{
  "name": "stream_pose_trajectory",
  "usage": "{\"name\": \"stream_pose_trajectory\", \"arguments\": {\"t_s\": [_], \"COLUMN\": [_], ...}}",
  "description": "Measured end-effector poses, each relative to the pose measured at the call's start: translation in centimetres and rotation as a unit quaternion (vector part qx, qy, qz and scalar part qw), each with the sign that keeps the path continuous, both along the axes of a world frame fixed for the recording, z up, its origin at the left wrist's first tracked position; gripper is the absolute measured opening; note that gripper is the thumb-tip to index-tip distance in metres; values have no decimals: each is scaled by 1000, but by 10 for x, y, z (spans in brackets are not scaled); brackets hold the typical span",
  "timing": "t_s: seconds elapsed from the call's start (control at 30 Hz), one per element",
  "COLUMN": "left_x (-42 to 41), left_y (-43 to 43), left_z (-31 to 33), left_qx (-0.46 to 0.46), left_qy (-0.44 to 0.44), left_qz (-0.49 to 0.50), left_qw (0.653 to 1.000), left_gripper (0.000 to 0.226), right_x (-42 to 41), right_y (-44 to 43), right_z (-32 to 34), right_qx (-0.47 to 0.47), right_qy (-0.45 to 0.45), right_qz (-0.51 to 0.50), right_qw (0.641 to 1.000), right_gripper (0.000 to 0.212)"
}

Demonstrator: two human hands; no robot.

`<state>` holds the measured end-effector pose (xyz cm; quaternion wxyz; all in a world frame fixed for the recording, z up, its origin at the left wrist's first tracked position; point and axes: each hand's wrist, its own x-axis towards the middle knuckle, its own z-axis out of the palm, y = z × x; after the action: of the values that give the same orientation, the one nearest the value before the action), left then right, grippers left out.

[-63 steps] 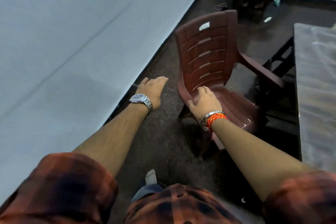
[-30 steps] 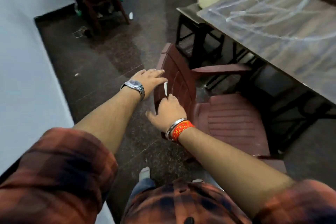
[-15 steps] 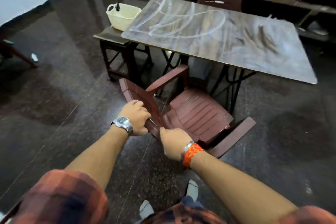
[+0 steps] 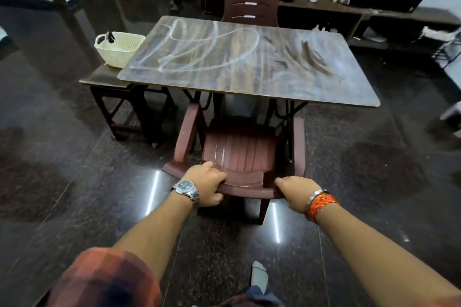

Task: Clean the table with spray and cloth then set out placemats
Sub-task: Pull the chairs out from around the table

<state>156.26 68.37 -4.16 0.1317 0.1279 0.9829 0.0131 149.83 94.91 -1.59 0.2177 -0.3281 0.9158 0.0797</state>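
Hands (image 4: 208, 183) on ribbed plastic chair (image 4: 240, 154)

The table (image 4: 249, 67) has a wood-grain top, smeared with whitish streaks. The near chair (image 4: 239, 152) is ribbed maroon plastic. The far-left basket (image 4: 117, 50) is cream woven-look plastic. The floor (image 4: 74, 182) is glossy, speckled dark stone.

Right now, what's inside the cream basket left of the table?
Only a dark object pokes above the rim of the cream basket, near its handle; I cannot tell what it is. The woven wall hides everything lower down, so spray, cloth or placemats can't be confirmed.
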Motion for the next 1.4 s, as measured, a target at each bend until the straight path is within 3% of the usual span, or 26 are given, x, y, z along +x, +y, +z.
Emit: {"name": "stream_pose_trajectory", "arguments": {"t_s": [0.17, 0.47, 1.0, 1.1, 1.2, 1.4], "left_x": [-11, -26, -99, -107, -110, -131], "left_y": [-16, -25, -20, -20, -20, -10], "left_z": [-6, -14, -16, -16, -16, -15], "left_qx": [-80, -135, -117, -116, -114, -109], "left_qy": [-80, -59, -41, -41, -40, -24], "left_qz": [75, 58, 57, 52, 53, 47], "left_qw": [991, 987, 991, 991, 991, 993], "left_gripper": [34, 40, 27, 26, 25, 23], "right_x": [3, -13, -88, -97, -103, -123], "right_y": [-42, -45, -36, -36, -35, -29], "right_z": [-22, -36, -36, -40, -39, -34], "right_qx": [-66, -63, -98, -81, -98, -83], "right_qy": [-5, 13, 62, 106, 84, 95], "right_qz": [-22, 43, 49, 77, 73, 54], "right_qw": [998, 997, 992, 988, 989, 990], "right_gripper": [37, 31, 17, 26, 13, 23]}}
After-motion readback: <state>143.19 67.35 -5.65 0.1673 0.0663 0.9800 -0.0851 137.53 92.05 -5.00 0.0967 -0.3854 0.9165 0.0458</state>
